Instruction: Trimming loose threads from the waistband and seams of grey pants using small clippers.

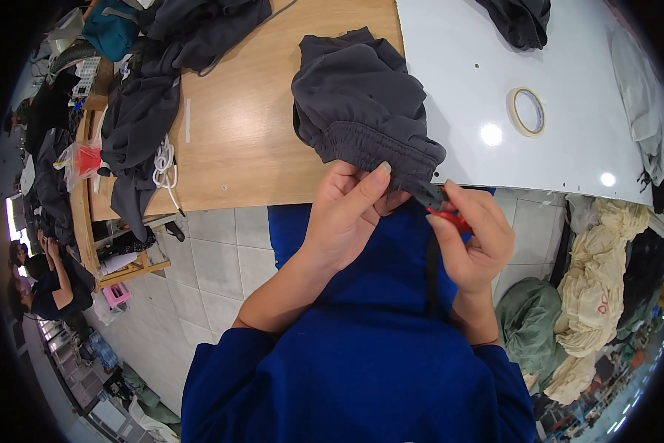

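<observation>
A dark grey garment point(361, 88) with a gathered elastic band point(380, 148) lies bunched at the table's front edge, its band toward me. My left hand point(354, 210) pinches the near edge of that band between thumb and fingers. Close by on the right, my right hand point(479, 240) grips small thread snips point(450, 214) with red handles. Their dark blades point left, at the band's corner beside my left fingers. Whether the blades touch the cloth or a thread, I cannot tell.
A tape roll point(527, 112) lies on the white tabletop point(479, 111). More dark garments point(140, 118) and a white cord point(165, 170) are on the wooden table point(232, 133) at left. Cream cloth point(597, 273) and green cloth point(530, 317) are heaped at right. Another person point(55, 284) sits far left.
</observation>
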